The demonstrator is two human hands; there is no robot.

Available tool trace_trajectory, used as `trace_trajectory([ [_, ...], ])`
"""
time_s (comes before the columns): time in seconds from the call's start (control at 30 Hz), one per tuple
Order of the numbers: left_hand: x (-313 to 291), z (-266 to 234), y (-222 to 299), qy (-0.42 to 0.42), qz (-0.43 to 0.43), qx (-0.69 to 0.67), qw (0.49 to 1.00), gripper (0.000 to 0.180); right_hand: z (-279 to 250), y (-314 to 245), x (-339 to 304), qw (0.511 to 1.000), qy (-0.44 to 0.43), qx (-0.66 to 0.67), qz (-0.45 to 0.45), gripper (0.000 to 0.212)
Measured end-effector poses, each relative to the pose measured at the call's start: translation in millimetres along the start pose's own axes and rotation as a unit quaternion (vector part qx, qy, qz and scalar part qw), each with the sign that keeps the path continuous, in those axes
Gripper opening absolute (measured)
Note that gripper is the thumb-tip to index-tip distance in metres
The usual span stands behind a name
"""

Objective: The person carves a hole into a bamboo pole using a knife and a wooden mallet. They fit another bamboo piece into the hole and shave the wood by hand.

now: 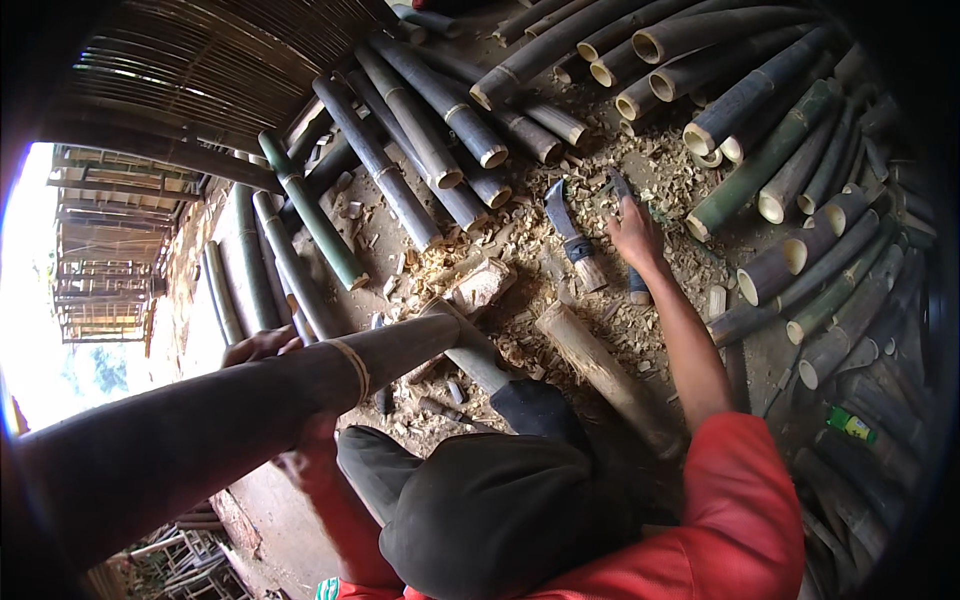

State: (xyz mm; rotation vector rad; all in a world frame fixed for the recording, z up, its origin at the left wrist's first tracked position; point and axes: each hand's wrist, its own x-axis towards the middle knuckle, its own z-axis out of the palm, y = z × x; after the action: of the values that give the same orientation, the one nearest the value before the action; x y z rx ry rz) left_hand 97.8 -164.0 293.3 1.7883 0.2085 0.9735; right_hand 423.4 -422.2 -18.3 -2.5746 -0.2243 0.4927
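A long dark bamboo tube [290, 385] slants across my lap from the lower left. Its far end rests near another bamboo piece [480, 355] by my knee. My left hand [268, 345] is wrapped round the tube, fingers showing over its far side, palm hidden. My right hand [635, 235] reaches down to the ground, fingers closed round the middle of a dark-bladed knife [620, 184]; its lower end shows beside my forearm. Just left of that hand lies a curved billhook [558, 208] with a wooden handle. A pale stripped log [605, 375] lies between it and my legs.
Wood shavings [540, 325] cover the ground. A chopped wood block [482, 287] sits ahead of my knee. Cut bamboo tubes lie ahead [390, 160] and in a large pile at right [760, 100]. A green bottle [850, 424] lies among the right-hand tubes. A slatted wall [200, 80] stands at the upper left.
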Motion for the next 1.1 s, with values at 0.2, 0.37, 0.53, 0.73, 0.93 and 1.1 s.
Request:
trace_trajectory([
  [0.2, 1, -7, -22, -0.071, -0.009, 0.089, 0.993, 0.076, 0, 0, -23, 0.982, 0.115, -0.148, 0.019, 0.053],
  [0.37, -3, -17, -22, -0.130, -0.010, 0.157, 0.979, 0.083, 47, -34, -32, 0.981, -0.083, -0.135, -0.114, 0.062],
  [0.53, -11, -10, -41, -0.106, -0.021, 0.092, 0.990, 0.083, 57, -48, -23, 0.966, -0.163, -0.138, -0.145, 0.095],
  [0.73, -21, 9, -53, -0.033, -0.031, 0.032, 0.998, 0.083, 57, -45, -18, 0.989, -0.141, 0.004, -0.034, 0.071],
  [0.93, -31, 1, -53, 0.002, -0.055, -0.010, 0.998, 0.084, -16, -92, -133, 0.921, -0.362, 0.069, -0.125, 0.049],
  [1.1, -26, 5, -45, -0.023, -0.061, -0.010, 0.998, 0.082, 18, -85, -183, 0.819, -0.326, -0.126, -0.456, 0.047],
])
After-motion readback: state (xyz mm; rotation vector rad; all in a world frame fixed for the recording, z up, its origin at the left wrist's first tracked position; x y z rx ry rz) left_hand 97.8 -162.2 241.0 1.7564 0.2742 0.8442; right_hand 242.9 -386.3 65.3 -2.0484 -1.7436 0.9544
